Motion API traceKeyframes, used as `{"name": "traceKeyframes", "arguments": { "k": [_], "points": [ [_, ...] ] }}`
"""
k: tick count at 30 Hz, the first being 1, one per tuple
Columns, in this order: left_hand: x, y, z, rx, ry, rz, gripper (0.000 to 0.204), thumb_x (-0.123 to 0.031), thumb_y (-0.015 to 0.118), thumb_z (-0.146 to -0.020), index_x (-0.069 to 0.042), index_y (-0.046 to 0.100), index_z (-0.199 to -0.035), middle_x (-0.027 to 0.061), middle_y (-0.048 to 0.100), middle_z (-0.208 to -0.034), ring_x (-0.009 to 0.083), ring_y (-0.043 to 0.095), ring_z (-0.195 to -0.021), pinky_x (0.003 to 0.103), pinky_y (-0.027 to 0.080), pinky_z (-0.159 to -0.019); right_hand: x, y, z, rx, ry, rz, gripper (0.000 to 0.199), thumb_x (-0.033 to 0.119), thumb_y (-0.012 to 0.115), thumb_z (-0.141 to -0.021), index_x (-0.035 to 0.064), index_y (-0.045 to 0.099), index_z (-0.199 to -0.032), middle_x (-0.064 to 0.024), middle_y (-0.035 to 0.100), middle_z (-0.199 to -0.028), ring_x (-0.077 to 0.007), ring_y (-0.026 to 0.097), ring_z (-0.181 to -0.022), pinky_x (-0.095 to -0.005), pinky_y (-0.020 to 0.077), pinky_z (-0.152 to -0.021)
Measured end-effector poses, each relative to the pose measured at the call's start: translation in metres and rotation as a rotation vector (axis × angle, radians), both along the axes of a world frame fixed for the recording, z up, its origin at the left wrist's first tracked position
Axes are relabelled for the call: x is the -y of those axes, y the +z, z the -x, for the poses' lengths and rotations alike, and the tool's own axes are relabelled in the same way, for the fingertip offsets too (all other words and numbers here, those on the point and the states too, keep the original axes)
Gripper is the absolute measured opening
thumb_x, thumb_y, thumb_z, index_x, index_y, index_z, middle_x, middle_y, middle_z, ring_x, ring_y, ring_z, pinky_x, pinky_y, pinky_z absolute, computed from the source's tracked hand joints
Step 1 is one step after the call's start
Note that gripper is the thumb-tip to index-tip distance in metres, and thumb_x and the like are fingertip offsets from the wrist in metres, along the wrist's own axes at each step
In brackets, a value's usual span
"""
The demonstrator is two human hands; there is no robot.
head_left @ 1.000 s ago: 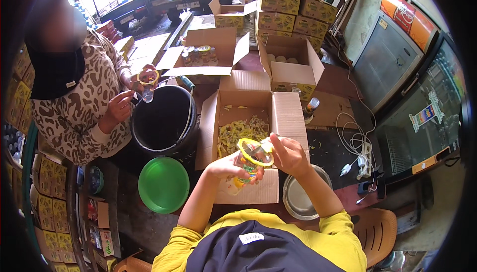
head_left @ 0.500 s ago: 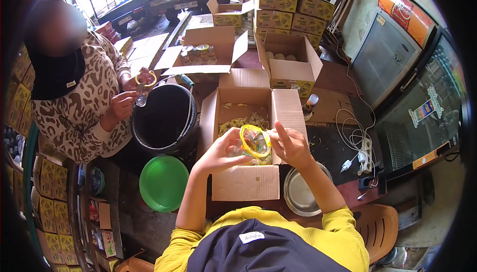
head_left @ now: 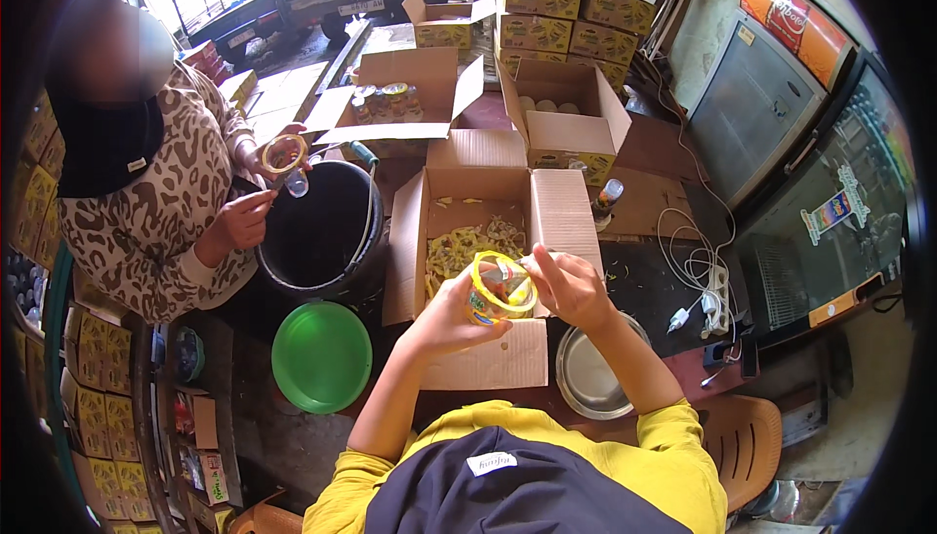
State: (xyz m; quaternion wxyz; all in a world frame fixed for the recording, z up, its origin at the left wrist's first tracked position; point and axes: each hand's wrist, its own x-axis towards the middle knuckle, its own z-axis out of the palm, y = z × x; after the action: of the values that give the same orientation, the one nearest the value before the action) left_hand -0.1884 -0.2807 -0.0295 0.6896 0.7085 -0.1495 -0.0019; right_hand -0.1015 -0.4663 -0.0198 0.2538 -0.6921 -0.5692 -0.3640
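My left hand point(head_left: 441, 317) is wrapped round a clear plastic jar point(head_left: 491, 311) with a yellow rim, its mouth tilted up toward me. At the far side of that rim, my right hand point(head_left: 569, 287) is closed in a pinch on a thin grey blade-like tool, which reaches over the jar's mouth; its handle is hidden by my fingers. Both hands are above an open cardboard box point(head_left: 483, 365), whose bottom is covered with yellow scraps point(head_left: 468, 246).
At left, a co-worker's hand point(head_left: 283, 155) holds another yellow-rimmed jar over a black bucket point(head_left: 322, 285). A green lid point(head_left: 322, 358) and a round metal tray point(head_left: 589, 388) flank my box. Open boxes of jars point(head_left: 400, 134) stand behind; a white power strip point(head_left: 715, 300) lies right.
The jar in my left hand has tilted and dropped slightly, showing more of its side. My right hand keeps at the rim. The co-worker's hands have moved apart.
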Motion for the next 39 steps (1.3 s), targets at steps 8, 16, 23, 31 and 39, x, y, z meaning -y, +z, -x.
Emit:
{"name": "traceKeyframes", "arguments": {
  "k": [8, 16, 23, 31, 39],
  "points": [
    [-0.006, -0.012, -0.003, -0.106, -0.291, 0.179, 0.049, -0.010, 0.073, -0.064, -0.003, 0.049, -0.106, 0.0035, 0.059, -0.084, 0.0101, 0.056, -0.075, 0.024, 0.046, -0.069, -0.003, 0.005, 0.006, 0.006, 0.018, -0.022, 0.053, 0.001, 0.063, -0.068, -0.0062, 0.046, -0.118, -0.0088, 0.061, -0.080, -0.0186, 0.061, -0.070, -0.0298, 0.0515, -0.059],
    [-0.017, -0.017, -0.018, -0.227, -0.427, 0.304, 0.053, -0.007, 0.072, -0.065, -0.006, 0.046, -0.112, 0.0046, 0.055, -0.095, 0.0109, 0.054, -0.083, 0.026, 0.046, -0.075, -0.011, 0.005, -0.002, -0.077, 0.060, -0.006, 0.024, 0.001, 0.063, -0.068, 0.0042, 0.062, -0.091, -0.0059, 0.061, -0.080, -0.0194, 0.062, -0.075, -0.0298, 0.0520, -0.064],
    [-0.029, -0.015, -0.017, -0.165, -0.379, 0.282, 0.055, -0.010, 0.075, -0.061, -0.003, 0.045, -0.106, 0.0071, 0.056, -0.090, 0.0130, 0.058, -0.078, 0.027, 0.048, -0.070, -0.027, 0.002, -0.029, -0.211, -0.134, -0.354, 0.021, -0.007, 0.062, -0.066, 0.0058, 0.062, -0.083, -0.0064, 0.061, -0.071, -0.0202, 0.060, -0.065, -0.0290, 0.0488, -0.057],
    [-0.045, -0.006, -0.005, 0.087, -0.165, 0.115, 0.061, -0.005, 0.078, -0.057, -0.005, 0.045, -0.108, 0.0057, 0.051, -0.100, 0.0137, 0.054, -0.090, 0.027, 0.045, -0.075, -0.036, -0.047, -0.058, -0.617, -0.752, 0.701, 0.075, -0.008, 0.059, -0.062, 0.0107, 0.035, -0.131, -0.0189, 0.060, -0.075, -0.0319, 0.061, -0.070, -0.0390, 0.0500, -0.062],
    [-0.041, 0.002, 0.009, 0.213, -0.021, 0.083, 0.062, -0.005, 0.074, -0.055, -0.004, 0.046, -0.110, 0.0058, 0.050, -0.105, 0.0120, 0.050, -0.092, 0.026, 0.045, -0.075, -0.007, -0.043, -0.033, -0.892, -0.443, 0.505, 0.056, -0.004, 0.052, -0.064, 0.0074, 0.050, -0.119, -0.0140, 0.063, -0.076, -0.0322, 0.061, -0.067, -0.0369, 0.0505, -0.066]
  ]
}}
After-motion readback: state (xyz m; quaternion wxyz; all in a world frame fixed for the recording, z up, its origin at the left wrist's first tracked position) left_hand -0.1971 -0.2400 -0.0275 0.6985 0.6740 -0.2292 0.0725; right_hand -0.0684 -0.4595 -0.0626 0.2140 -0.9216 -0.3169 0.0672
